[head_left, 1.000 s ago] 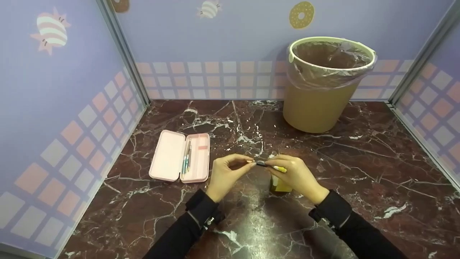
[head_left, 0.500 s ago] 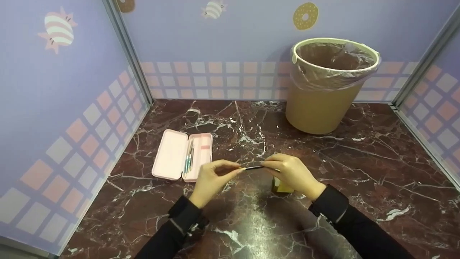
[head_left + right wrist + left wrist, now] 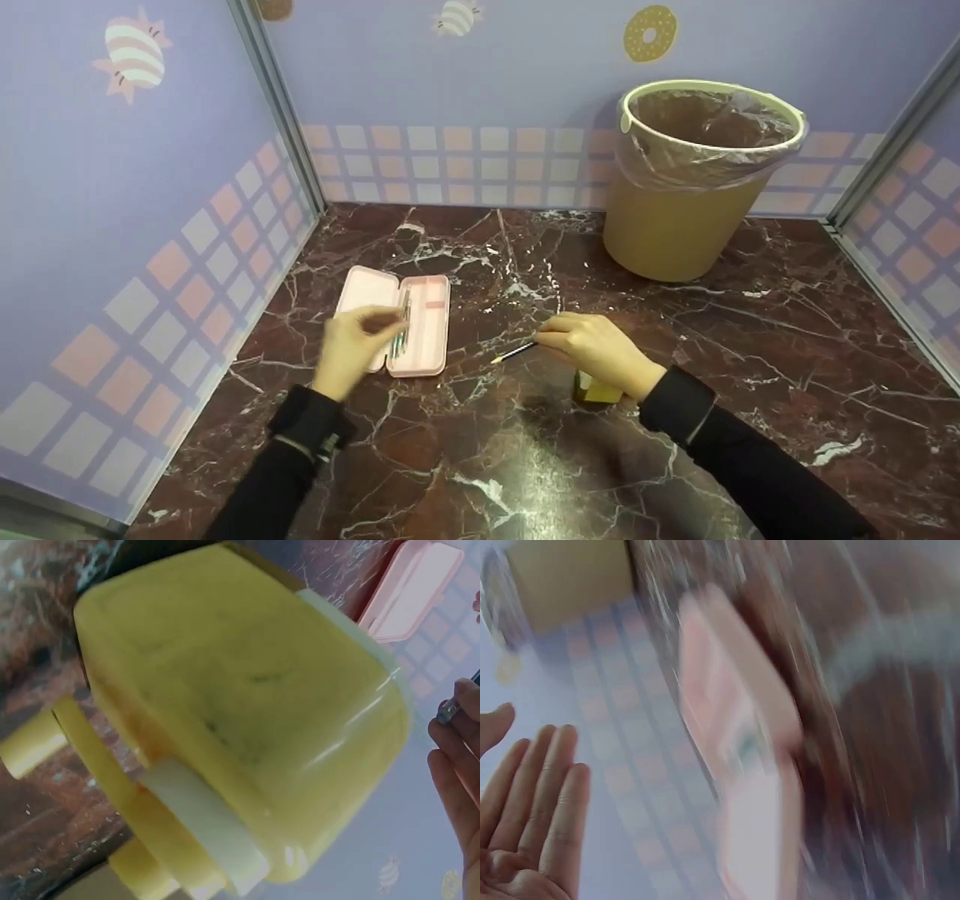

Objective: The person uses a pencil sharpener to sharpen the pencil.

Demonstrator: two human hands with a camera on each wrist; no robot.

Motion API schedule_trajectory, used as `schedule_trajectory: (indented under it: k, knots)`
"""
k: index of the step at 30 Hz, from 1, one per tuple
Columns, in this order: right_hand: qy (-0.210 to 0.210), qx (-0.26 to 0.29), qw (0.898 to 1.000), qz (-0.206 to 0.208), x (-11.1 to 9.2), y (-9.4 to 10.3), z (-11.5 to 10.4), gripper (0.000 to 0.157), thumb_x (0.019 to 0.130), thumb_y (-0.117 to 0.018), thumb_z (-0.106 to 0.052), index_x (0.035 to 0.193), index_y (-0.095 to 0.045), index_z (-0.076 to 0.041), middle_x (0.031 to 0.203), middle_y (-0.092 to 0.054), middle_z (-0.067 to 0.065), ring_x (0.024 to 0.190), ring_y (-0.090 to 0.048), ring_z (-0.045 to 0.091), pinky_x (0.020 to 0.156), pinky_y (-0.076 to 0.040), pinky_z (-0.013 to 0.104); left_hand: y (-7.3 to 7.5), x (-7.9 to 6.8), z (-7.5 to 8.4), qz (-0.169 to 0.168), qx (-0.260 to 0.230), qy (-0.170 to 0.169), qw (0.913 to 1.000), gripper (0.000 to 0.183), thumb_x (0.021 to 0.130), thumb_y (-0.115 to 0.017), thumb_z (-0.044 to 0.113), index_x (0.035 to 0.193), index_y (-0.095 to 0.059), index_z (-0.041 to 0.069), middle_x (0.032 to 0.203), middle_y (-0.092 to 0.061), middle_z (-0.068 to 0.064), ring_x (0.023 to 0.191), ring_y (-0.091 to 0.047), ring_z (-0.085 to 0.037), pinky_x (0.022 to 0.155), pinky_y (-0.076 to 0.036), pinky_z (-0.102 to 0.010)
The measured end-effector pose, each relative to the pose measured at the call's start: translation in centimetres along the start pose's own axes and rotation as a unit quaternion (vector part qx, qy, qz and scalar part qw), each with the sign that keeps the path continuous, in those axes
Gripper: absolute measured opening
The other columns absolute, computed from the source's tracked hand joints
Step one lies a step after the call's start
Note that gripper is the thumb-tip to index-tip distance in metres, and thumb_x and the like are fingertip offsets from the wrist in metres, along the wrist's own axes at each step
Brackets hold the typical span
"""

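Observation:
In the head view, my right hand pinches a dark pencil by one end. Its pale sharpened tip points left and down. Behind and below that hand stands a yellow crank pencil sharpener, partly covered by it; in the right wrist view the sharpener looms large. My left hand is over the open pink pencil case and covers part of its lid. The left wrist view shows this hand's fingers straight, with nothing in them. Several thin pencils or brushes lie in the case.
A tan wastebasket with a clear liner stands at the back right. Small pale scraps are scattered on the dark marble-patterned table. Patterned walls enclose the left, back and right.
Both hands were at the pencil earlier. My left hand has let go of its tip and moved left over the case; my right hand keeps its hold, and the pencil now tilts downward.

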State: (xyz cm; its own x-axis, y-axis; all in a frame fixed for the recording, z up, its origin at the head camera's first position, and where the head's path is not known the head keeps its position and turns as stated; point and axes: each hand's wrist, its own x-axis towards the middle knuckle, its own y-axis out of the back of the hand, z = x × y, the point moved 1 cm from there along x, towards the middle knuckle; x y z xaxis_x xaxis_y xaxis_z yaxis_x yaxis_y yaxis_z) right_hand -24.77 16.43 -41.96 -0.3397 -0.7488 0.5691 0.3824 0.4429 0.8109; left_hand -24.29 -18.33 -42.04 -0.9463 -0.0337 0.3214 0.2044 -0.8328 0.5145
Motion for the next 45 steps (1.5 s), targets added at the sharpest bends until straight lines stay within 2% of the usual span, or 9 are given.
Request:
schedule_trajectory:
  k: [8, 14, 21, 25, 29, 33, 38, 41, 45]
  knots:
    - [0.028, -0.023, 0.999, -0.034, 1.4, -0.2, 0.2, 0.023, 0.084, -0.075, -0.003, 0.106, -0.078, -0.009, 0.101, -0.077, 0.005, 0.091, -0.075, 0.019, 0.079, -0.062, 0.029, 5.2, 2.3, -3.9, 0.048, 0.13, 0.05, 0.9891, 0.031, 0.089, -0.078, 0.018, 0.114, -0.075, -0.001, 0.109, -0.077, -0.021, 0.1, -0.076, -0.037, 0.091, -0.059, -0.049]
    - [0.076, -0.05, 0.996, -0.017, 3.3, -1.0, 0.4, 0.02, 0.082, -0.078, -0.005, 0.1, -0.077, -0.012, 0.097, -0.078, 0.001, 0.087, -0.074, 0.014, 0.075, -0.062, 0.025, 7.0, 2.7, -5.6, 0.013, 0.183, 0.088, 0.9791, 0.038, 0.091, -0.075, 0.024, 0.115, -0.074, -0.006, 0.107, -0.076, -0.026, 0.099, -0.074, -0.044, 0.089, -0.058, -0.055]
    - [0.121, -0.09, 0.988, -0.046, 6.4, -2.3, 0.6, 0.019, 0.084, -0.074, -0.003, 0.1, -0.076, -0.012, 0.1, -0.078, 0.0, 0.091, -0.073, 0.014, 0.078, -0.061, 0.025, 7.1, 3.5, -6.7, -0.055, 0.121, 0.146, 0.9804, 0.044, 0.093, -0.074, 0.024, 0.118, -0.069, -0.013, 0.105, -0.075, -0.029, 0.087, -0.079, -0.035, 0.065, -0.062, -0.027]
    - [0.146, -0.113, 0.98, -0.076, 8.6, -3.3, 0.4, 0.024, 0.084, -0.074, -0.002, 0.106, -0.076, -0.011, 0.105, -0.079, 0.002, 0.094, -0.074, 0.014, 0.083, -0.061, 0.025, 7.0, 3.9, -7.2, -0.075, 0.088, 0.163, 0.9798, 0.04, 0.092, -0.073, 0.017, 0.115, -0.069, -0.016, 0.106, -0.074, -0.032, 0.075, -0.079, -0.024, 0.07, -0.064, -0.032]
    - [0.164, -0.115, 0.976, -0.085, 10.8, -4.1, 0.1, 0.016, 0.088, -0.071, -0.002, 0.1, -0.075, -0.011, 0.099, -0.078, 0.0, 0.086, -0.072, 0.013, 0.077, -0.061, 0.024, 7.0, 4.1, -7.4, -0.079, 0.076, 0.165, 0.9802, 0.036, 0.09, -0.073, 0.012, 0.113, -0.07, -0.016, 0.103, -0.074, -0.033, 0.068, -0.075, -0.012, 0.071, -0.065, -0.035]
    - [0.161, -0.1, 0.977, -0.101, 12.5, -4.1, -0.1, 0.012, 0.089, -0.069, -0.002, 0.092, -0.074, -0.012, 0.091, -0.076, -0.001, 0.078, -0.069, 0.012, 0.069, -0.059, 0.025, 6.9, 4.3, -7.5, -0.082, 0.07, 0.156, 0.9818, 0.034, 0.089, -0.074, 0.01, 0.112, -0.071, -0.015, 0.102, -0.074, -0.033, 0.067, -0.074, -0.011, 0.066, -0.064, -0.03]
    - [0.163, -0.103, 0.973, -0.123, 14.2, -4.6, -0.4, 0.012, 0.092, -0.067, -0.004, 0.089, -0.073, -0.013, 0.083, -0.073, -0.003, 0.07, -0.066, 0.01, 0.064, -0.057, 0.024, 6.8, 4.4, -7.5, -0.088, 0.072, 0.152, 0.9818, 0.034, 0.089, -0.074, 0.009, 0.112, -0.071, -0.015, 0.101, -0.074, -0.033, 0.068, -0.077, -0.018, 0.065, -0.064, -0.03]
    - [0.188, -0.146, 0.962, -0.133, 15.3, -5.6, -0.6, 0.015, 0.094, -0.066, -0.005, 0.084, -0.072, -0.015, 0.081, -0.072, -0.005, 0.067, -0.064, 0.008, 0.061, -0.055, 0.022, 6.9, 4.4, -7.6, -0.088, 0.073, 0.155, 0.9812, 0.033, 0.088, -0.074, 0.007, 0.112, -0.07, -0.016, 0.1, -0.074, -0.033, 0.07, -0.078, -0.023, 0.068, -0.065, -0.034]
    - [0.242, -0.207, 0.938, -0.137, 16.5, -7.8, -0.7, 0.025, 0.091, -0.063, 0.0, 0.076, -0.07, -0.018, 0.079, -0.07, -0.008, 0.065, -0.063, 0.007, 0.06, -0.053, 0.02, 7.0, 4.3, -7.6, -0.088, 0.071, 0.157, 0.9812, 0.033, 0.088, -0.074, 0.007, 0.112, -0.071, -0.016, 0.1, -0.074, -0.033, 0.072, -0.079, -0.027, 0.068, -0.065, -0.036]
